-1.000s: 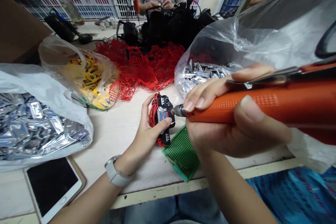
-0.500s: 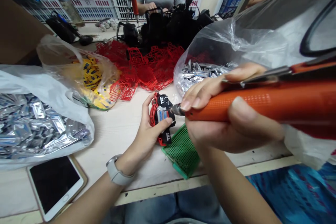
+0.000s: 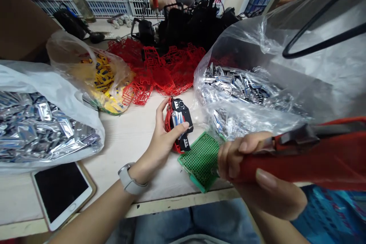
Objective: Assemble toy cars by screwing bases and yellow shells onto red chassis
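Observation:
My left hand [image 3: 160, 143] is closed round a small black and red toy part [image 3: 179, 122], holding it upright on the table with the thumb across its silver front. A grey watch sits on that wrist. My right hand [image 3: 259, 177] grips an orange electric screwdriver [image 3: 309, 160] low at the right, above the table edge. The driver's tip is apart from the toy part, near the green perforated tray [image 3: 201, 158] lying in front of it.
Clear bags of silver pieces lie at the left [image 3: 42, 129] and right [image 3: 243, 87]. A bag of yellow parts [image 3: 100, 80], a red frame pile [image 3: 162, 68] and black parts are behind. A tablet [image 3: 61, 192] lies front left. Another person sits across the table.
My right hand has pulled the screwdriver away from the toy part, down and to the right. My left hand still holds the part in place.

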Demonstrator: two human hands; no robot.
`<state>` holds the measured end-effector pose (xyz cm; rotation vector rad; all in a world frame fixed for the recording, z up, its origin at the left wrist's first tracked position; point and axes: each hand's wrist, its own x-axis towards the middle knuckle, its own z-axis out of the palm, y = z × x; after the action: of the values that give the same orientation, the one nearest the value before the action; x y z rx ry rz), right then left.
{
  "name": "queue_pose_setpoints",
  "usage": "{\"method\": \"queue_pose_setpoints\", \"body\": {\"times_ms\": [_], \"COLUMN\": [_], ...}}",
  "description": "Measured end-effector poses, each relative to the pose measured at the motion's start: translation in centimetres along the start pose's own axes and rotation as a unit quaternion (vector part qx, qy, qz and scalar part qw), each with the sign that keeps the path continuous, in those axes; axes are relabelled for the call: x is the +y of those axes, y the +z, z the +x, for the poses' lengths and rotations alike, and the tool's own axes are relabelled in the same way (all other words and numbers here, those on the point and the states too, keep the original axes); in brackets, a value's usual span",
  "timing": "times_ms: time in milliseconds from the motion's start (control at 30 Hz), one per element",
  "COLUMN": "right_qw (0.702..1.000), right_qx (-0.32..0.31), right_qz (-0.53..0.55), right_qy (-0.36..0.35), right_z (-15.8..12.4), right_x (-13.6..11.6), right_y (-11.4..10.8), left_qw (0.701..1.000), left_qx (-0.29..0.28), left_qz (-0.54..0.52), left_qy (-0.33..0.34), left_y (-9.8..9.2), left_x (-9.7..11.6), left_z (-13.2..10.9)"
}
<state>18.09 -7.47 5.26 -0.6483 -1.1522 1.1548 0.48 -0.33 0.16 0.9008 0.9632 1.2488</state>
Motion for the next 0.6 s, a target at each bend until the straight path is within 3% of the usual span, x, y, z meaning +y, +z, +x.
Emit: {"method": "queue_pose_setpoints", "body": {"times_ms": [600], "right_qw": [1.0], "right_qx": [0.014], "right_qz": [-0.013], "right_qy": [0.016], "right_z": [-1.4], "right_x": [-0.1], "right_y": [0.7], "left_qw": [0.999], "left_qx": [0.016], "left_qz": [-0.012], "left_qy": [-0.04], "left_y": [0.3], "left_x": [0.9], "left_z": [-0.2]}}
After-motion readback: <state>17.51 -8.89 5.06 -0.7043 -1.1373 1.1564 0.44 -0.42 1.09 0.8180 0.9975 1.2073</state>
